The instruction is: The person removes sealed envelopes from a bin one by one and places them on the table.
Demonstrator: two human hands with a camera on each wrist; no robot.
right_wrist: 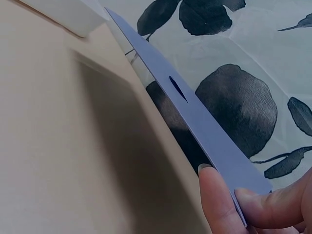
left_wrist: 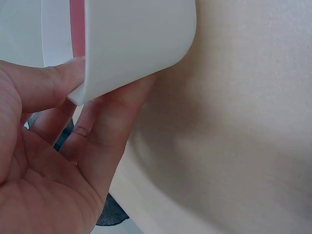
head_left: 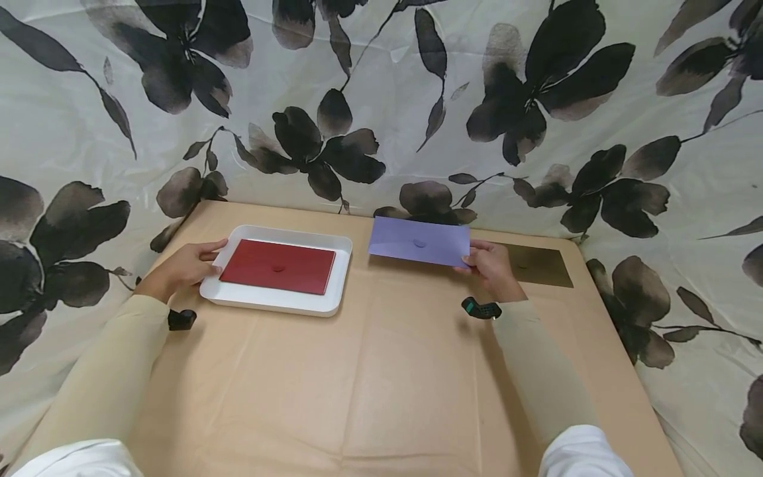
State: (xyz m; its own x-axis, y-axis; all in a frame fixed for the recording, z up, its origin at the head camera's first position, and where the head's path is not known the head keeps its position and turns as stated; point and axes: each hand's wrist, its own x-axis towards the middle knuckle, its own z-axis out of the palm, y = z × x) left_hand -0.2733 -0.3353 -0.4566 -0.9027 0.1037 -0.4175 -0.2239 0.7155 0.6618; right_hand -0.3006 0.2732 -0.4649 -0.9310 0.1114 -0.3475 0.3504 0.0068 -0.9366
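Gold envelope (head_left: 545, 265): left end hidden by right hand (head_left: 492, 266). Left-wrist view: white tray (left_wrist: 141, 41) cut off at top.

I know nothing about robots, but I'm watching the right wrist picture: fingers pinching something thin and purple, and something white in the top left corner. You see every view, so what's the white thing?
Observer: A white tray, shown whole in the head view.

Visitor: Is anything in it?

Observer: Yes, a flat red piece, like an envelope.

Visitor: And what is the other hand doing?

Observer: The left hand is holding the tray by one edge; the left wrist view shows that grip up close.
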